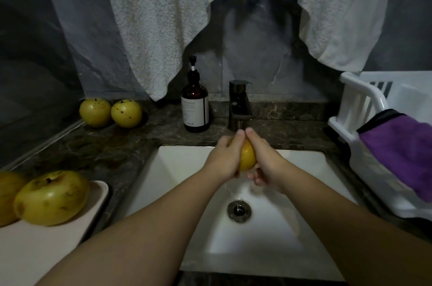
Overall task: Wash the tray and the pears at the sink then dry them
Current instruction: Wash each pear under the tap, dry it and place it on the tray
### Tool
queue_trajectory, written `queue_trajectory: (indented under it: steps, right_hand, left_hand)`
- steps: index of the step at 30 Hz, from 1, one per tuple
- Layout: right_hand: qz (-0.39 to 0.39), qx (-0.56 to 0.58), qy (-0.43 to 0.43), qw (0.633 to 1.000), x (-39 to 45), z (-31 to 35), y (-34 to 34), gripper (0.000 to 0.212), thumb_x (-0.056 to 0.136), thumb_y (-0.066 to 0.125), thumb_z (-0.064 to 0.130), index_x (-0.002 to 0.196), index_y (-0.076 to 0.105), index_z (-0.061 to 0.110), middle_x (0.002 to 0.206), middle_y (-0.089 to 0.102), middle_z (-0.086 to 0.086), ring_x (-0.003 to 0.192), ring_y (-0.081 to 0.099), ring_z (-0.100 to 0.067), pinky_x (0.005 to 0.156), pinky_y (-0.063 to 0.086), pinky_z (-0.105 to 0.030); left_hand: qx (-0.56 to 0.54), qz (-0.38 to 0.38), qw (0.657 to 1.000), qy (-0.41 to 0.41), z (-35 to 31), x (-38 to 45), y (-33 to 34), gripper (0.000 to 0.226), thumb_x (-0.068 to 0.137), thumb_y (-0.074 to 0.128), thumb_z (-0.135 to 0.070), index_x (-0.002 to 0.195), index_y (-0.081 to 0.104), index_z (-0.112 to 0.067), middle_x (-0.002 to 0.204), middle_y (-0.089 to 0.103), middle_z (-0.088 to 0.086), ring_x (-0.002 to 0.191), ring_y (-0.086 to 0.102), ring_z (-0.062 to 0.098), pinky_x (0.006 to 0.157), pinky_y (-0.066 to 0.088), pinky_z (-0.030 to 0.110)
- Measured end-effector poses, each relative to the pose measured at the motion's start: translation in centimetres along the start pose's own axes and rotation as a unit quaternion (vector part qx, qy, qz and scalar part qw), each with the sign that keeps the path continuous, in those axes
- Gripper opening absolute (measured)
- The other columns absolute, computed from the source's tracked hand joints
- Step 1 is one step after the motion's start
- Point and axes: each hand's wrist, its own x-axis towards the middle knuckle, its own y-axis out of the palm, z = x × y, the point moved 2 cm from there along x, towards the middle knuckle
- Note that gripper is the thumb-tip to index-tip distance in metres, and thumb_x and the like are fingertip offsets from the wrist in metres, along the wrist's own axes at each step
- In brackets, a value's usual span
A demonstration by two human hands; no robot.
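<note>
Head view: the left hand (pixel 225 157) and right hand (pixel 264 159) clasp a pear (pixel 247 157) under the faucet (pixel 239 104). Water falls into the sink (pixel 177 168).

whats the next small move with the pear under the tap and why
Probably turn the pear a little between both hands. They wrap its sides under the faucet, so the covered skin likely gets less water. Water is running off below into the sink.

Dim, soft-focus, wide-angle edge distortion
</note>
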Motion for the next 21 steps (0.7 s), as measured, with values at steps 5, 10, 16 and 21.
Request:
queue_trajectory:
  steps: [5,10,16,21]
  right_hand:
    - [-0.008,-0.006,-0.057,0.998,-0.12,0.38,-0.21,0.039,0.099,0.047,0.060,0.131,0.046,0.038,0.097,0.072,-0.015,0.051,0.066,-0.021,0.044,0.043,-0.024]
    - [-0.016,-0.012,0.016,1.000,0.07,0.11,-0.05,0.055,0.093,0.037,0.079,0.122,0.050,0.034,0.092,0.070,-0.016,0.057,0.062,-0.020,0.050,0.045,-0.025]
    - [-0.007,-0.022,-0.038,0.999,-0.10,0.24,-0.08,0.041,0.097,0.042,0.069,0.123,0.049,0.038,0.099,0.066,-0.008,0.049,0.068,-0.017,0.042,0.045,-0.021]
    - [-0.023,-0.068,-0.067,0.995,-0.05,0.04,-0.09,0.034,0.094,0.042,0.072,0.112,0.052,0.045,0.091,0.067,-0.009,0.050,0.060,-0.013,0.049,0.044,-0.027]
  left_hand:
    - [-0.111,0.044,0.990,-0.076,-0.34,-0.56,-0.02,0.061,0.100,0.026,-0.077,0.126,0.058,-0.031,0.095,0.073,0.010,0.068,0.070,0.021,0.053,0.052,0.026]
    - [-0.042,0.008,0.999,-0.022,-0.15,-0.27,0.23,0.052,0.102,0.029,-0.071,0.131,0.053,-0.035,0.117,0.067,0.011,0.098,0.070,0.028,0.063,0.054,0.033]
    - [-0.046,0.013,0.998,-0.043,0.09,-0.03,-0.04,0.064,0.099,0.030,-0.076,0.125,0.062,-0.028,0.108,0.073,0.010,0.095,0.073,0.028,0.064,0.058,0.036]
    - [-0.064,0.030,0.994,-0.081,0.02,-0.17,-0.05,0.063,0.097,0.028,-0.079,0.124,0.058,-0.030,0.109,0.071,0.013,0.088,0.074,0.029,0.061,0.059,0.034]
